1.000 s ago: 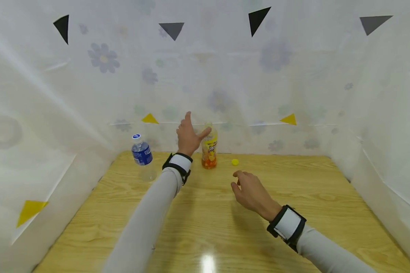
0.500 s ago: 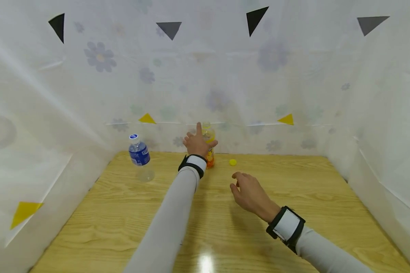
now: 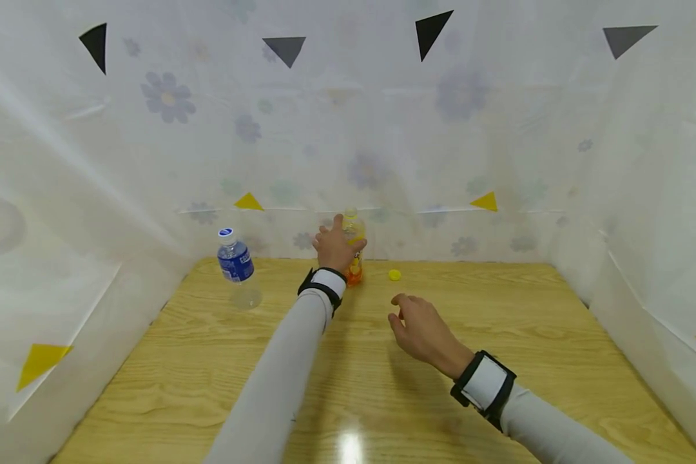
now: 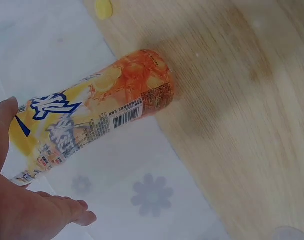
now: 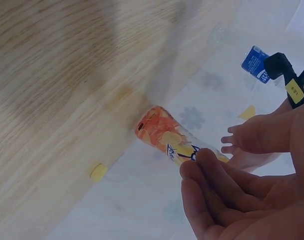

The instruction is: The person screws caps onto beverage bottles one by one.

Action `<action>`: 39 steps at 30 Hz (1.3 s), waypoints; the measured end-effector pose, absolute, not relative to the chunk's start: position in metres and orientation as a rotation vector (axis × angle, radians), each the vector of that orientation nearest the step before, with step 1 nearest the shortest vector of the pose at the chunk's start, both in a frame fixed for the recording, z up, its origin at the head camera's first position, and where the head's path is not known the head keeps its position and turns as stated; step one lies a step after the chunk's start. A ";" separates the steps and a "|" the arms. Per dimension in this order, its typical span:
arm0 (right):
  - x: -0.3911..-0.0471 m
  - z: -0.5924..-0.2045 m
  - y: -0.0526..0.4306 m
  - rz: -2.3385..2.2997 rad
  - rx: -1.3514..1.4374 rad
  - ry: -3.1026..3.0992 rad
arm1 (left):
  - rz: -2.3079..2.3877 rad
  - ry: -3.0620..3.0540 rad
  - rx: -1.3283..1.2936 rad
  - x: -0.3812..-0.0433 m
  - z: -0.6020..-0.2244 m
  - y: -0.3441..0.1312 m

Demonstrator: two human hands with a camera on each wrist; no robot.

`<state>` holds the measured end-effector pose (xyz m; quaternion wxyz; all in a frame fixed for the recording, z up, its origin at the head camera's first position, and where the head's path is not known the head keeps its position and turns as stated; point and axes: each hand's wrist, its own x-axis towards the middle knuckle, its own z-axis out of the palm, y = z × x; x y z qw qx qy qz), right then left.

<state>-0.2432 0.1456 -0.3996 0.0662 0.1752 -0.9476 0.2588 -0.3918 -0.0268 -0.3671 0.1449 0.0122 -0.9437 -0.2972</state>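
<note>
Bottle [image 3: 356, 265] and cap [image 3: 394, 275] are apart: the bottle stands upright near the back edge of the table [image 3: 371, 374], with the yellow cap lying a little to its right. Your left hand [image 3: 333, 249] is at the bottle's left side, its thumb crossing in front. In the left wrist view the bottle runs between your thumb and your fingers, which reach past it rather than wrap it, so you have it bracketed with a loose hand and not gripped; whether your skin touches it, I cannot tell. Your right hand [image 3: 423, 328] hangs with loosely bent fingers, holds nothing and is nearest to the cap, just in front of it.

As I judge it, the part that's done is the reach, plus the cap being off, if that loose cap belongs to this bottle; the neck is too small to be sure. Left undone, by the look of things, are a firm left-hand hold on the bottle and anything with the cap, which neither hand touches. The blue-labelled bottle [image 3: 236, 263] stands well to the left, its white lid on, and you have no hand on it.
</note>
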 end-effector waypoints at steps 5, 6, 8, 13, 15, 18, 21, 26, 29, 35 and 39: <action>-0.244 -0.401 0.144 0.773 0.534 -2.857 | -0.906 -2.652 -0.120 -0.386 -0.369 -0.029; -0.244 -0.401 0.144 0.771 0.536 -2.855 | -0.944 -2.639 -0.156 -0.385 -0.369 -0.029; -0.244 -0.402 0.144 0.771 0.536 -2.853 | -1.008 -2.617 -0.227 -0.382 -0.369 -0.032; -0.245 -0.402 0.145 0.781 0.538 -2.857 | -1.149 -2.590 -0.290 -0.369 -0.364 -0.039; -0.244 -0.402 0.145 0.788 0.540 -2.859 | -1.181 -2.595 -0.288 -0.362 -0.362 -0.043; -0.244 -0.403 0.145 0.789 0.541 -2.857 | -1.208 -2.610 -0.316 -0.349 -0.359 -0.048; -0.245 -0.404 0.145 0.790 0.541 -2.857 | -1.248 -2.610 -0.357 -0.335 -0.359 -0.053; -0.244 -0.406 0.147 0.800 0.522 -2.870 | -1.324 -2.612 -0.421 -0.308 -0.367 -0.057; -0.244 -0.408 0.149 0.801 0.495 -2.885 | -1.338 -2.650 -0.473 -0.294 -0.373 -0.057; -0.245 -0.411 0.153 0.776 0.501 -2.879 | -1.339 -2.689 -0.492 -0.280 -0.377 -0.057; -0.245 -0.411 0.155 0.773 0.501 -2.870 | -1.329 -2.711 -0.496 -0.279 -0.379 -0.057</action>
